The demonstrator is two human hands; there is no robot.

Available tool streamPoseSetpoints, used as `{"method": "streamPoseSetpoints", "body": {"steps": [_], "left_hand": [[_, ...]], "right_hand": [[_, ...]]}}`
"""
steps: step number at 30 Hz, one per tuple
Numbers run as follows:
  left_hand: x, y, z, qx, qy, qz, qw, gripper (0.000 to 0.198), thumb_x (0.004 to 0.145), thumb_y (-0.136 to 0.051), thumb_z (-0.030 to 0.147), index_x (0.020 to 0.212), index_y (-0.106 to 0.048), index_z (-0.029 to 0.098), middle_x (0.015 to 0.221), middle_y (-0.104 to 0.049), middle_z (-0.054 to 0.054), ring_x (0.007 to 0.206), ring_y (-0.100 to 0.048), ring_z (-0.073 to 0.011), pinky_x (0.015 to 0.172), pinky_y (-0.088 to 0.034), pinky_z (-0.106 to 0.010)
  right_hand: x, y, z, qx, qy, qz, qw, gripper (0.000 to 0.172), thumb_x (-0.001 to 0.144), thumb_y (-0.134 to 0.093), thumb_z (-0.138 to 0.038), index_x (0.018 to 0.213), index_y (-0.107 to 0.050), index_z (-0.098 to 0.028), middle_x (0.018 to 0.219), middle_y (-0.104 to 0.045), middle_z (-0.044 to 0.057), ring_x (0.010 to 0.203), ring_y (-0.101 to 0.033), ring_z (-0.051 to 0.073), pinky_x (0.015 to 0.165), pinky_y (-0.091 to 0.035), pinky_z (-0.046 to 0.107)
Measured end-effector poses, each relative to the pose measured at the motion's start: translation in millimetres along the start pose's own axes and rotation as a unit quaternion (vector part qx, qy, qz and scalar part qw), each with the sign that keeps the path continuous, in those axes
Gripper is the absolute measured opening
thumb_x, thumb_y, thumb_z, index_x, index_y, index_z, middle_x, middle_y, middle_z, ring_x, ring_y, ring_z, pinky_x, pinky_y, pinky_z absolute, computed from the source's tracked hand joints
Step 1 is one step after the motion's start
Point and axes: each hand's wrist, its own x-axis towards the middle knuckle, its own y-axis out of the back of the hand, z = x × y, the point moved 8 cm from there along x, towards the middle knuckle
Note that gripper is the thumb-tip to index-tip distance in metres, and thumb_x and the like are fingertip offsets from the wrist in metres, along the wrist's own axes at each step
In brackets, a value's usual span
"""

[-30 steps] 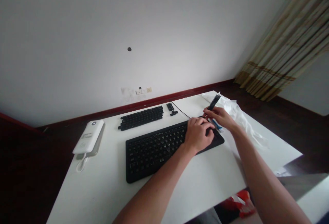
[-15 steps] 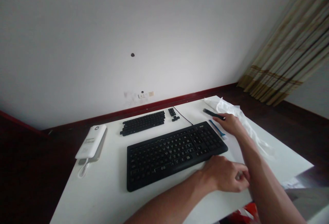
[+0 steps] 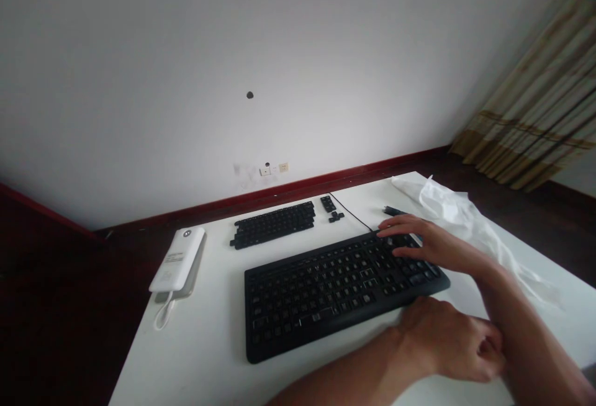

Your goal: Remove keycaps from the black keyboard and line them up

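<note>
A black keyboard base (image 3: 326, 319) with many keycaps off lies on the white table. My right hand (image 3: 431, 241) is over its right end, fingers spread on or just above the number keys, holding nothing. Partly behind that hand lies a black brush-like tool (image 3: 393, 211). My left hand (image 3: 451, 338) is curled at the keyboard's front right edge, its fingers against my right forearm; whatever they may hold is hidden. Beyond the base lie a block of removed keycaps (image 3: 274, 225), a small keypad group (image 3: 328, 203) and arrow keycaps (image 3: 336, 216).
A white power bank (image 3: 178, 260) with a looped cable stands at the table's left. Crumpled white plastic (image 3: 459, 210) spreads along the right side. A thin black cable (image 3: 351, 212) runs back from the keyboard. Wall and curtain (image 3: 526, 139) are behind.
My right hand has let go of the black tool and moved left over the keyboard, its fingers opening. My left hand stays curled by the front edge. The camera view has shifted slightly.
</note>
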Motion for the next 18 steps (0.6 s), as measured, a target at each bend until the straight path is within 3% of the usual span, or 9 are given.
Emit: {"method": "streamPoseSetpoints", "body": {"steps": [3, 7, 10, 13, 16, 18], "left_hand": [[-0.5, 0.7, 0.6, -0.002, -0.009, 0.001, 1.0, 0.042, 0.091, -0.046, 0.051, 0.116, -0.07, 0.027, 0.109, -0.078, -0.01, 0.107, -0.073, -0.0347, 0.095, -0.057, -0.048], [-1.0, 0.7, 0.9, -0.005, -0.016, 0.003, 1.0, 0.041, 0.091, -0.045, 0.049, 0.114, -0.069, 0.025, 0.11, -0.077, -0.011, 0.108, -0.073, -0.0355, 0.096, -0.057, -0.048], [-2.1, 1.4, 1.6, -0.006, -0.015, -0.007, 1.0, 0.037, 0.091, -0.045, 0.048, 0.11, -0.068, 0.026, 0.112, -0.077, -0.01, 0.108, -0.073, -0.0353, 0.095, -0.057, -0.048], [-3.6, 4.1, 2.3, -0.004, -0.009, -0.013, 1.0, 0.034, 0.092, -0.044, 0.046, 0.109, -0.066, 0.026, 0.113, -0.077, -0.009, 0.109, -0.073, -0.034, 0.096, -0.057, -0.047], [-3.7, 4.6, 3.1, -0.006, -0.008, -0.021, 1.0, 0.039, 0.092, -0.042, 0.049, 0.114, -0.066, 0.027, 0.117, -0.077, -0.009, 0.112, -0.072, -0.0344, 0.097, -0.056, -0.047], [-1.9, 1.8, 3.1, -0.002, -0.013, -0.03, 0.999, 0.041, 0.094, -0.039, 0.048, 0.117, -0.066, 0.027, 0.12, -0.076, -0.01, 0.115, -0.071, -0.0355, 0.098, -0.056, -0.049]], "right_hand": [[4.9, -11.0, 4.7, 0.011, 0.008, -0.02, 1.0, 0.028, 0.091, -0.075, -0.05, 0.114, -0.082, -0.036, 0.124, -0.076, 0.005, 0.118, -0.069, 0.032, 0.106, -0.054, 0.051], [7.2, -8.7, 10.7, 0.013, 0.002, 0.003, 1.0, 0.023, 0.09, -0.075, -0.049, 0.105, -0.084, -0.034, 0.112, -0.079, 0.005, 0.109, -0.072, 0.031, 0.101, -0.057, 0.051], [7.2, -3.7, 5.0, 0.034, -0.007, 0.019, 0.999, 0.025, 0.088, -0.077, -0.052, 0.103, -0.084, -0.033, 0.115, -0.079, 0.005, 0.112, -0.072, 0.032, 0.104, -0.056, 0.051], [11.9, 4.7, 1.4, 0.076, -0.059, 0.051, 0.994, 0.033, 0.088, -0.075, -0.058, 0.104, -0.083, -0.03, 0.117, -0.079, 0.006, 0.112, -0.072, 0.034, 0.104, -0.056, 0.05], [32.5, 11.1, -0.6, 0.094, -0.104, 0.055, 0.989, 0.04, 0.087, -0.073, -0.061, 0.106, -0.083, -0.027, 0.11, -0.081, 0.007, 0.101, -0.075, 0.032, 0.094, -0.06, 0.045], [58.9, 15.1, -3.0, 0.069, -0.088, 0.041, 0.993, 0.039, 0.087, -0.074, -0.059, 0.105, -0.082, -0.026, 0.104, -0.081, 0.007, 0.093, -0.076, 0.029, 0.09, -0.061, 0.042]]}}
